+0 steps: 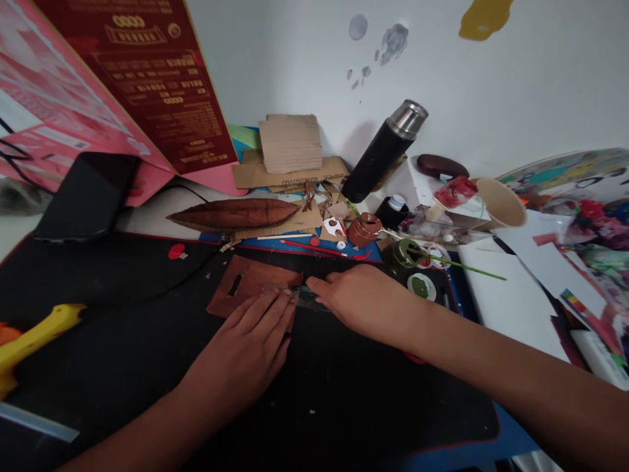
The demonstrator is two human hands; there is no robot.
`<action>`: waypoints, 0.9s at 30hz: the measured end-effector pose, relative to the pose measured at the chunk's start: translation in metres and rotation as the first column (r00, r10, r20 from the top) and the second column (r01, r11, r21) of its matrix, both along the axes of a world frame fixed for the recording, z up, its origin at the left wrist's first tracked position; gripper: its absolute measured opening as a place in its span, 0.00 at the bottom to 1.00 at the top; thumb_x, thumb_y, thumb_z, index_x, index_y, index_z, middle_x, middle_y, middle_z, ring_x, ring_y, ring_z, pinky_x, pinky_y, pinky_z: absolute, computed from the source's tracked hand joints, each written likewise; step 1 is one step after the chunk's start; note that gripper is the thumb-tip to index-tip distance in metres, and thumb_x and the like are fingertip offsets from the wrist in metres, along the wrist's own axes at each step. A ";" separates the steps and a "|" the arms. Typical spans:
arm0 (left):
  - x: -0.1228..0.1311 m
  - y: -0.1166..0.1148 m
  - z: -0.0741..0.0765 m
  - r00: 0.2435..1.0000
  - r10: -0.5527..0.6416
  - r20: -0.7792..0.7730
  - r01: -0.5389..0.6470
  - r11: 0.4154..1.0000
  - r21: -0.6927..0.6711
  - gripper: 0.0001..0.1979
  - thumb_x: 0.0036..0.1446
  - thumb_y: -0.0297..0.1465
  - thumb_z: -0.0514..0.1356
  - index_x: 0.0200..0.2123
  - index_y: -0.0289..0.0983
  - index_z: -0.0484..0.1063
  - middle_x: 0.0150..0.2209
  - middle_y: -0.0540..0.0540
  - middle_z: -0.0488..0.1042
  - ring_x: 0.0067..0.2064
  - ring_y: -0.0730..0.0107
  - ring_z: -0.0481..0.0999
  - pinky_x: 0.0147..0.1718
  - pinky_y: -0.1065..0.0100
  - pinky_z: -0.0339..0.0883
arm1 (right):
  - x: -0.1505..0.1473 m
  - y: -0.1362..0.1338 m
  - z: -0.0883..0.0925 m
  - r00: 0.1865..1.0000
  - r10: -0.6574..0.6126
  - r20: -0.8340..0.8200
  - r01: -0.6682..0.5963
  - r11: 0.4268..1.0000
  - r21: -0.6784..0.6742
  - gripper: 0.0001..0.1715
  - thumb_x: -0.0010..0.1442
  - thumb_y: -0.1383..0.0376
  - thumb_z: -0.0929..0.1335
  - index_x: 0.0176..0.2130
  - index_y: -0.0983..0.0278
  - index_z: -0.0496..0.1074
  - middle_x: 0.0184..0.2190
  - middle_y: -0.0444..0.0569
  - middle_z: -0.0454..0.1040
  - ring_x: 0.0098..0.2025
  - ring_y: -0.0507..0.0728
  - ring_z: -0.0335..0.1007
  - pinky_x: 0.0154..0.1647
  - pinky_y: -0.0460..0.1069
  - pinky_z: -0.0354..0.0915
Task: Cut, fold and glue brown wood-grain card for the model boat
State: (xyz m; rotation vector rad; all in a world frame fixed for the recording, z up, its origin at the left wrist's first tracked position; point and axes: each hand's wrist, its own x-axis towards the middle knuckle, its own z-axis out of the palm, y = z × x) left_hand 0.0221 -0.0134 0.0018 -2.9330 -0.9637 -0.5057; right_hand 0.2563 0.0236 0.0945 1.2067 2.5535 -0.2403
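Observation:
My left hand (258, 328) lies flat, fingers stretched out, pressing on a reddish-brown painted cardboard piece (250, 272) with a dark slot cut in it. A clear strip, perhaps a ruler, shows under the fingertips and runs to the right. My right hand (366, 298) is closed just right of the cardboard's edge. It grips something slim with a greenish tint at the fingertips; the fist hides most of it, so its kind does not show. Both hands are low over the black mat (344, 406).
A yellow glue gun (39, 341) lies at left, near a brown boat-shaped piece (233, 215). Behind stand a black thermos (378, 157), a brown paint jar (363, 231) and a green paint jar (400, 257) with a brush. Cardboard scraps (291, 144) lean against the wall.

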 end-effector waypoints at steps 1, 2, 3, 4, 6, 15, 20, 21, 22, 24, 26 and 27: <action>0.000 0.000 0.000 1.000 -0.004 0.002 0.004 1.000 -0.002 0.24 0.73 0.31 0.47 0.60 0.27 0.76 0.62 0.36 0.77 0.64 0.49 0.71 0.61 0.52 0.64 | 0.000 0.000 -0.001 1.000 0.000 0.003 0.000 1.000 0.002 0.15 0.70 0.72 0.66 0.54 0.66 0.74 0.34 0.50 0.81 0.29 0.56 0.75 0.26 0.51 0.48; 0.000 0.000 0.000 1.000 -0.009 0.004 0.009 1.000 -0.005 0.24 0.73 0.31 0.48 0.60 0.27 0.76 0.62 0.35 0.76 0.64 0.48 0.71 0.61 0.52 0.64 | -0.001 0.000 -0.001 1.000 0.001 0.006 -0.001 1.000 0.001 0.15 0.70 0.72 0.66 0.54 0.67 0.74 0.34 0.50 0.81 0.29 0.56 0.75 0.26 0.51 0.48; 0.000 0.001 0.000 1.000 -0.013 0.004 0.013 1.000 -0.007 0.23 0.73 0.31 0.48 0.60 0.27 0.76 0.62 0.35 0.76 0.64 0.48 0.71 0.61 0.52 0.64 | -0.001 -0.001 -0.001 1.000 -0.002 0.008 0.002 1.000 0.000 0.14 0.70 0.72 0.66 0.54 0.67 0.74 0.34 0.51 0.81 0.29 0.56 0.75 0.26 0.51 0.49; 0.000 0.001 0.000 1.000 -0.014 0.003 0.014 1.000 -0.009 0.23 0.73 0.31 0.48 0.60 0.27 0.76 0.62 0.35 0.77 0.64 0.48 0.71 0.61 0.52 0.64 | -0.001 -0.001 -0.002 1.000 -0.006 0.008 0.006 1.000 -0.002 0.13 0.70 0.72 0.66 0.53 0.67 0.74 0.34 0.51 0.81 0.29 0.55 0.74 0.26 0.51 0.49; -0.001 0.001 0.000 1.000 -0.010 0.000 0.010 1.000 -0.011 0.23 0.72 0.31 0.48 0.60 0.27 0.76 0.61 0.35 0.77 0.64 0.49 0.71 0.61 0.52 0.64 | -0.001 -0.001 -0.001 1.000 -0.020 0.004 0.020 1.000 -0.006 0.13 0.70 0.72 0.66 0.52 0.67 0.74 0.33 0.50 0.81 0.29 0.55 0.74 0.26 0.51 0.48; 0.000 0.000 0.002 1.000 0.001 -0.009 -0.001 1.000 -0.012 0.23 0.73 0.30 0.48 0.62 0.28 0.75 0.61 0.36 0.77 0.63 0.50 0.72 0.60 0.53 0.65 | 0.006 -0.007 0.001 0.998 -0.048 -0.036 0.049 0.998 0.027 0.18 0.69 0.70 0.67 0.58 0.65 0.73 0.36 0.50 0.82 0.30 0.55 0.74 0.26 0.52 0.44; 0.000 0.000 0.003 1.000 0.003 0.004 -0.003 0.999 -0.040 0.23 0.72 0.30 0.49 0.62 0.28 0.75 0.61 0.35 0.77 0.63 0.50 0.72 0.61 0.53 0.65 | 0.005 -0.008 0.004 0.998 -0.048 -0.036 0.049 0.998 0.030 0.18 0.69 0.71 0.66 0.57 0.65 0.74 0.36 0.50 0.82 0.30 0.55 0.73 0.26 0.52 0.45; 0.000 -0.001 0.002 1.000 0.004 0.004 -0.003 0.999 -0.043 0.23 0.72 0.30 0.49 0.62 0.28 0.74 0.61 0.35 0.77 0.64 0.50 0.72 0.61 0.53 0.64 | 0.004 -0.008 0.004 0.998 -0.044 -0.033 0.045 0.999 0.025 0.18 0.69 0.71 0.66 0.57 0.66 0.74 0.36 0.50 0.82 0.30 0.55 0.74 0.26 0.52 0.45; 0.000 -0.001 0.002 1.000 0.003 0.004 -0.003 0.999 -0.044 0.23 0.72 0.30 0.49 0.62 0.27 0.74 0.61 0.35 0.77 0.64 0.49 0.72 0.61 0.53 0.64 | 0.004 -0.008 0.003 0.999 -0.041 -0.030 0.042 0.999 0.021 0.18 0.69 0.72 0.66 0.56 0.66 0.74 0.36 0.50 0.82 0.30 0.55 0.74 0.26 0.52 0.45; -0.001 -0.001 0.000 1.000 0.000 0.005 0.000 0.999 -0.047 0.23 0.72 0.30 0.50 0.62 0.27 0.74 0.62 0.34 0.76 0.64 0.49 0.71 0.62 0.52 0.64 | 0.002 -0.008 0.002 0.999 -0.040 -0.030 0.040 0.999 0.017 0.17 0.69 0.72 0.66 0.56 0.66 0.74 0.36 0.50 0.82 0.31 0.55 0.75 0.26 0.52 0.45; -0.001 -0.002 -0.001 1.000 0.002 0.011 -0.001 0.999 -0.051 0.23 0.72 0.30 0.50 0.62 0.28 0.74 0.62 0.34 0.76 0.65 0.49 0.71 0.62 0.53 0.64 | 0.001 -0.008 0.002 0.999 -0.043 -0.024 0.043 0.999 0.013 0.17 0.69 0.72 0.66 0.56 0.66 0.74 0.36 0.50 0.82 0.31 0.56 0.75 0.26 0.52 0.45; -0.001 -0.002 -0.001 1.000 0.004 0.013 -0.003 0.999 -0.051 0.23 0.72 0.30 0.50 0.62 0.28 0.74 0.62 0.34 0.76 0.65 0.49 0.70 0.63 0.53 0.64 | 0.001 -0.008 0.002 0.999 -0.046 -0.016 0.046 0.999 0.010 0.17 0.70 0.72 0.66 0.56 0.66 0.74 0.36 0.50 0.82 0.31 0.56 0.75 0.26 0.52 0.45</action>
